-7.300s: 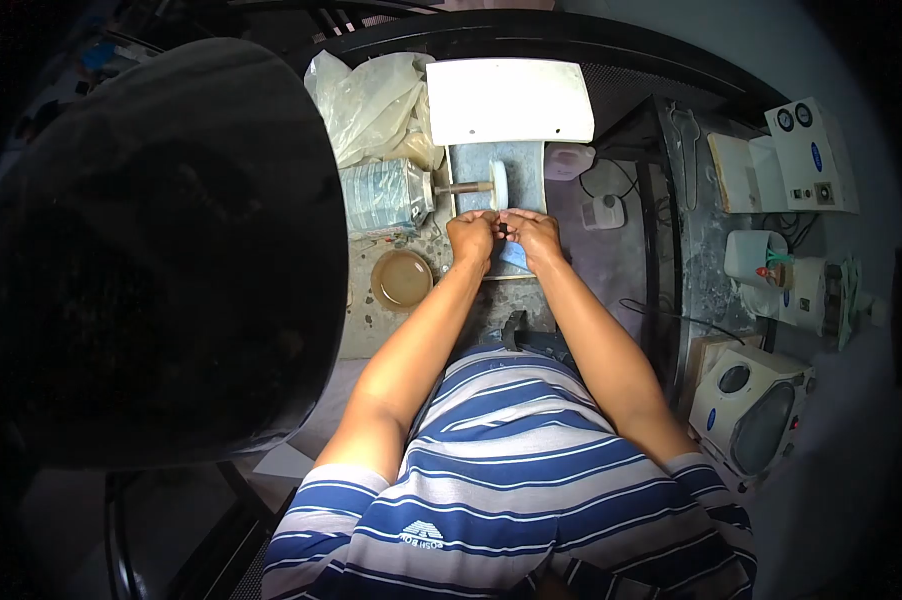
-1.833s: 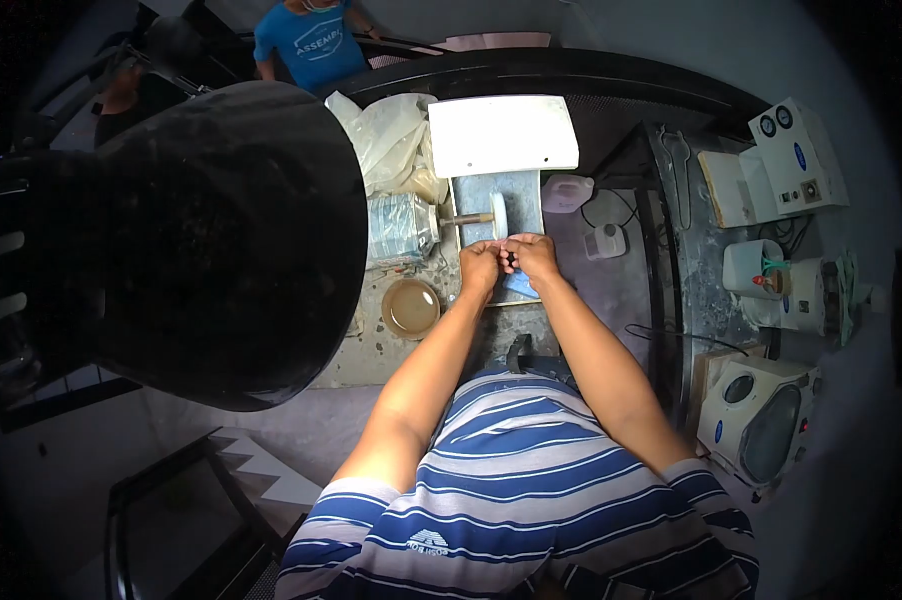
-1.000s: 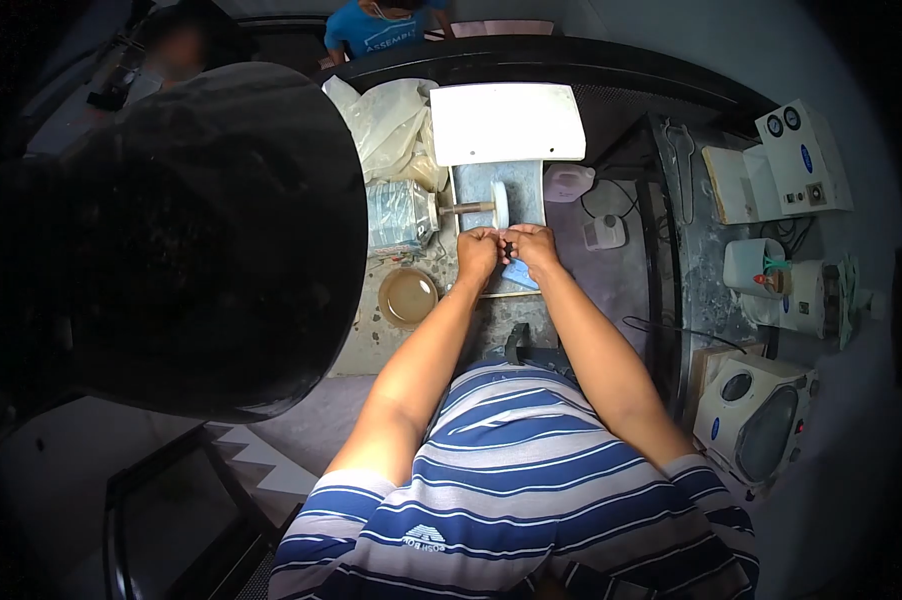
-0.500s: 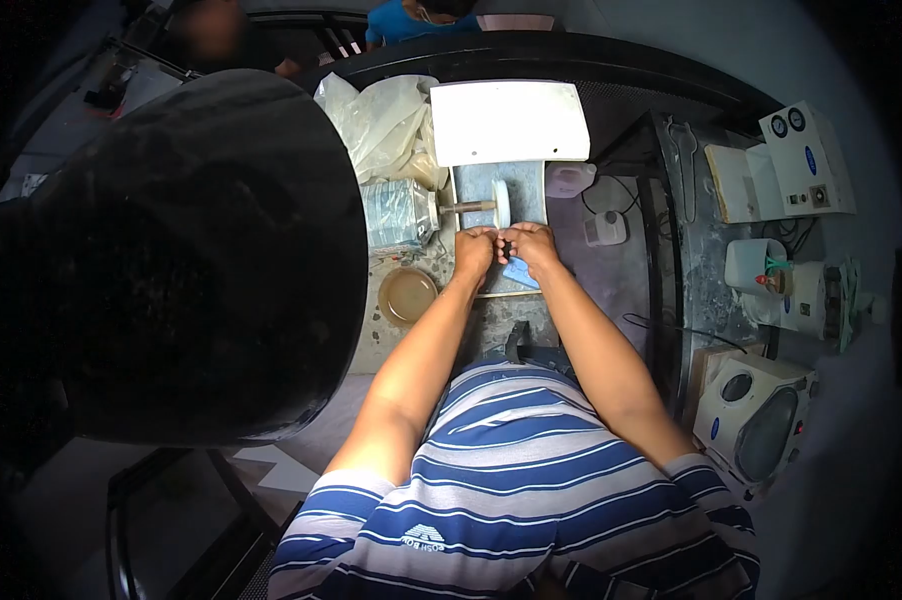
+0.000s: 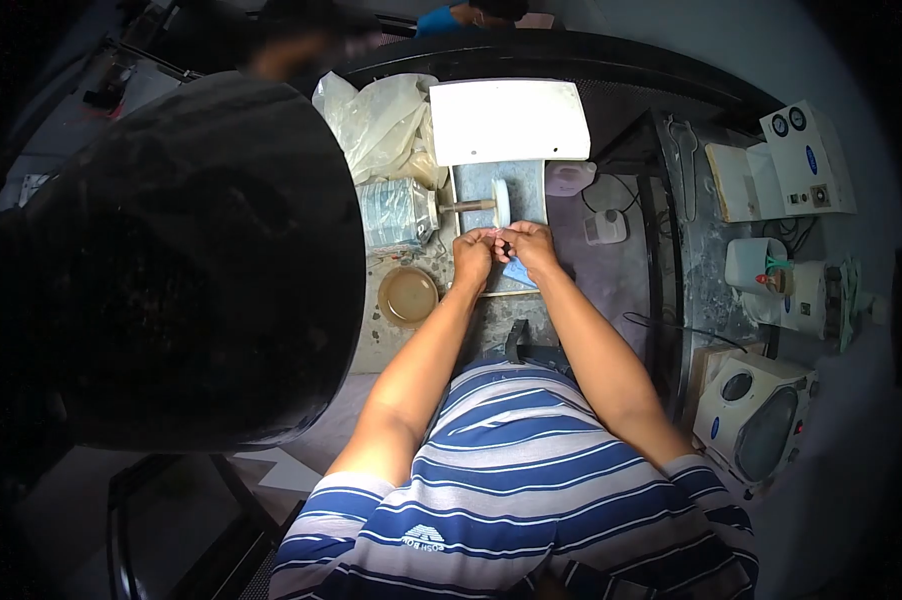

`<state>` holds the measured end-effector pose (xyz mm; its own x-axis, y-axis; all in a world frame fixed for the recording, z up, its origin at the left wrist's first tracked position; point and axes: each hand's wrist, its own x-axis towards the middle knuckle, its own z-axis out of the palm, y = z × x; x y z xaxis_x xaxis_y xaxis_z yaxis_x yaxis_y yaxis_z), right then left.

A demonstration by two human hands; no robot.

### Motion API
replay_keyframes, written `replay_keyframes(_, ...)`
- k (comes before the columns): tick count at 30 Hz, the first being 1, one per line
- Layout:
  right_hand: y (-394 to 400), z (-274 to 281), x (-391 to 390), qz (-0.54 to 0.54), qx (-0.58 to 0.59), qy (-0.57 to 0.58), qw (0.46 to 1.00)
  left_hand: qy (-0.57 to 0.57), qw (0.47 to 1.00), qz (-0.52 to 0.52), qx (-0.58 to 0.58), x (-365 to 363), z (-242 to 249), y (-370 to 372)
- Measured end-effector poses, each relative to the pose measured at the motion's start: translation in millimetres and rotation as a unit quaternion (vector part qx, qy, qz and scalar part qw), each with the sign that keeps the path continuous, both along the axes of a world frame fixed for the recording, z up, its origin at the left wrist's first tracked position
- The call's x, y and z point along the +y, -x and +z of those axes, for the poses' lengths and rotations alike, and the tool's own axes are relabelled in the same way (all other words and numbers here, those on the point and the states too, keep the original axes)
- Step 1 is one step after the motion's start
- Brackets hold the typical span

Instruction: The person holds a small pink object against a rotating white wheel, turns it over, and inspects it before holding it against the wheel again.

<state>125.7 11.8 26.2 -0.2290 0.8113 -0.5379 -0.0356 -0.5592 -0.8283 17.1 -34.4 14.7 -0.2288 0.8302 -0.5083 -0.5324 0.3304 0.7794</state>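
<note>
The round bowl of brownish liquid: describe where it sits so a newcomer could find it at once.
Start at the white hood at the top centre, over the white wheel. Drop to the speckled bench just left of the person's left hand. The bowl sits there below the plastic-wrapped motor, the only round, tan, open dish around.

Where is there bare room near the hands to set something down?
Bare grey benchtop lies right of the right hand, below the small white box. Left is crowded: round brown dish, wrapped motor, plastic bags. The left hand sits by the white wheel.
</note>
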Motion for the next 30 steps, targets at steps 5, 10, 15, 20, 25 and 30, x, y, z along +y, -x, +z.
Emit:
replay_keyframes(5, 1, 1, -2, -0.022, 0.001, 0.029, 0.999, -0.030, 0.997, -0.009, 0.073, 0, 3, -2)
replay_keyframes(10, -1, 1, 0, -0.034, 0.020, 0.052, 0.998, -0.010, 0.996, 0.000, 0.085, 7, -1, -6)
replay_keyframes(15, -1, 3, 1, -0.031, 0.022, 0.067, 0.997, 0.022, 0.996, -0.006, 0.082, 10, 0, -4)
replay_keyframes(20, -3, 9, 0, -0.048, 0.064, 0.076, 0.994, 0.024, 0.999, -0.007, 0.035, 7, 7, -6)
replay_keyframes(25, -4, -4, 4, -0.032, 0.043, 0.074, 0.996, 0.035, 0.998, -0.005, 0.048, 7, 11, -8)
replay_keyframes(30, -6, 2, 3, -0.041, 0.072, 0.080, 0.993, 0.035, 0.999, 0.016, 0.016, 5, 19, -13)
